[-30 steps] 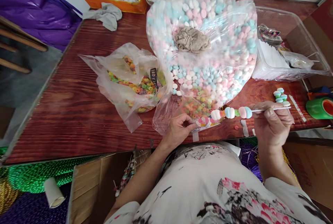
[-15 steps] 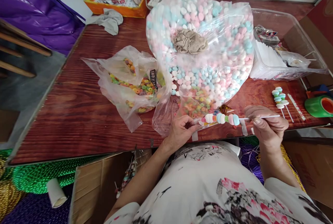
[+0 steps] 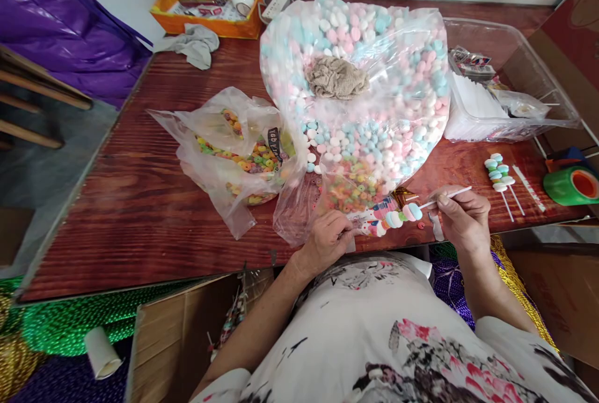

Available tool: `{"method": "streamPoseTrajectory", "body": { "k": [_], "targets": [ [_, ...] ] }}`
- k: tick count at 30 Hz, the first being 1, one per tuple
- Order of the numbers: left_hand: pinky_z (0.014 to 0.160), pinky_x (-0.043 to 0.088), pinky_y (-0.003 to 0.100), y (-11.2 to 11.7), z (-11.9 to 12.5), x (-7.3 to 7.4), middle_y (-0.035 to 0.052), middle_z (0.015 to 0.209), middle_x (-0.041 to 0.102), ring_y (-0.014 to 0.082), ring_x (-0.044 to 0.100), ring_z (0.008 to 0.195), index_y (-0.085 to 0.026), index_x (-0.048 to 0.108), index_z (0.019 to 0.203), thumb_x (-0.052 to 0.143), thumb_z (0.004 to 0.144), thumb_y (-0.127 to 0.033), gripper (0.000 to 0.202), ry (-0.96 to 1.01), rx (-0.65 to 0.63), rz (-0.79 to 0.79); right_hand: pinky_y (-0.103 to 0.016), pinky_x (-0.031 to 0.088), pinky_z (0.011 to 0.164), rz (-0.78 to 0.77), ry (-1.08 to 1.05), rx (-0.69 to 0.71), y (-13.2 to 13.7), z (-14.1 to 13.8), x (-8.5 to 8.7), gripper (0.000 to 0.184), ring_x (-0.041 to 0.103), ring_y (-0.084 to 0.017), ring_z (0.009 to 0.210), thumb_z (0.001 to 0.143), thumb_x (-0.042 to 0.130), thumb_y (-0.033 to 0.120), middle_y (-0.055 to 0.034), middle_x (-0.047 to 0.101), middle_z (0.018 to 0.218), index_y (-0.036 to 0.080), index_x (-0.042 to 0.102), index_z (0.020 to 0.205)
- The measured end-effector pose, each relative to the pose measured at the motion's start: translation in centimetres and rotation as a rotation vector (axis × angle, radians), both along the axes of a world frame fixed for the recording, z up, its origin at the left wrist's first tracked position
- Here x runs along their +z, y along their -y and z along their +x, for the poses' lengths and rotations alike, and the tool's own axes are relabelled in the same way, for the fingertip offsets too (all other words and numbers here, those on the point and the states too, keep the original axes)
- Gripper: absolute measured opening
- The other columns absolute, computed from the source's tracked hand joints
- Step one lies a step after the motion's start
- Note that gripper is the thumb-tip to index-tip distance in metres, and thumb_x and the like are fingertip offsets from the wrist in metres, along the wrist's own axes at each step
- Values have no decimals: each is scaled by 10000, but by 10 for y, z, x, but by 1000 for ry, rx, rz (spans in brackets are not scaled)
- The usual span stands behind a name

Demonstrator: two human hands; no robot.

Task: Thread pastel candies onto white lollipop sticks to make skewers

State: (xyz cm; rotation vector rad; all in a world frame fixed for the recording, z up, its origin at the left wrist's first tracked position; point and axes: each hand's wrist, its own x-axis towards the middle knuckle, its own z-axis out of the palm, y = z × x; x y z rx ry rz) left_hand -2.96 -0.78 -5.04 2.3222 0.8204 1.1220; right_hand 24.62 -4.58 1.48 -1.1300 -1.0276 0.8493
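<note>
Pinched in my right hand [image 3: 465, 219] is the white stick of a marshmallow skewer [image 3: 395, 219]. Pink, white and blue marshmallows are threaded on it with coloured rings between some of them. The skewer tilts, its left end low near my left hand [image 3: 329, 236]. My left hand is closed at the edge of a printed clear plastic bag [image 3: 364, 221]; the skewer's left end overlaps this bag, and I cannot tell whether it is inside. Two finished-looking skewers [image 3: 500, 172] lie on the table to the right.
A large bag of marshmallows [image 3: 355, 122] with a brown cloth [image 3: 337, 77] on top fills the table's middle. Left of it is a bag of cereal rings [image 3: 255, 163]. On the right stand a clear plastic bin [image 3: 515, 29] and green tape [image 3: 564, 188]. An orange tray [image 3: 206, 25] sits at the back.
My right hand has moved left with the skewer, whose left end has dipped toward the bag. The fingers of my left hand have curled in more.
</note>
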Motion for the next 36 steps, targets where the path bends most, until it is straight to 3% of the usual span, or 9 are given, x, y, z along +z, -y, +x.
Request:
{"method": "streamPoseTrajectory", "body": {
  "k": [5,9,17,22,25,29,36],
  "targets": [
    [626,416,268,-2,1,-2,15,721,563,145,510,677,-184,532,776,580,936,-188,167,-112,-51,29,-396,563,714,198,143,218,6,-3,11,70,656,-190,655,855,709,224,-25,711,726,247,774,843],
    [628,412,267,-2,1,1,11,706,560,143,509,668,-187,531,761,572,932,-185,176,-107,-120,17,-369,532,669,133,200,428,0,-2,19,103,633,-178,642,875,685,195,-21,685,708,243,775,861],
    [563,385,213,2,0,9,-37,661,547,88,483,586,-179,547,741,670,879,-209,187,92,-152,-260,-293,518,545,38,-30,320,-16,-9,-3,59,634,-155,594,849,730,258,-12,717,718,250,784,827],
    [700,488,260,2,1,9,34,809,657,135,608,760,-176,578,744,722,848,-267,199,153,-43,-343,-266,513,496,-4,-143,193,-18,-15,-3,98,632,-151,586,793,785,310,-20,705,692,218,776,762],
    [735,509,270,4,4,6,60,908,693,143,637,819,-175,528,728,712,852,-284,247,249,13,-542,-261,497,482,47,-133,59,-13,-21,-1,82,620,-144,559,778,794,305,-7,696,664,230,767,756],
    [690,504,249,8,10,2,12,806,660,119,602,733,-181,489,725,720,839,-340,303,347,64,-755,-282,494,498,103,-81,-54,-3,-26,-2,94,641,-168,603,784,782,332,-11,698,696,247,743,779],
    [621,434,228,9,12,2,-6,733,622,100,544,656,-179,488,697,676,879,-286,282,158,-33,-494,-402,551,686,159,66,194,-7,-8,-2,91,642,-195,631,827,745,327,-13,684,658,256,759,771]
  ]
}}
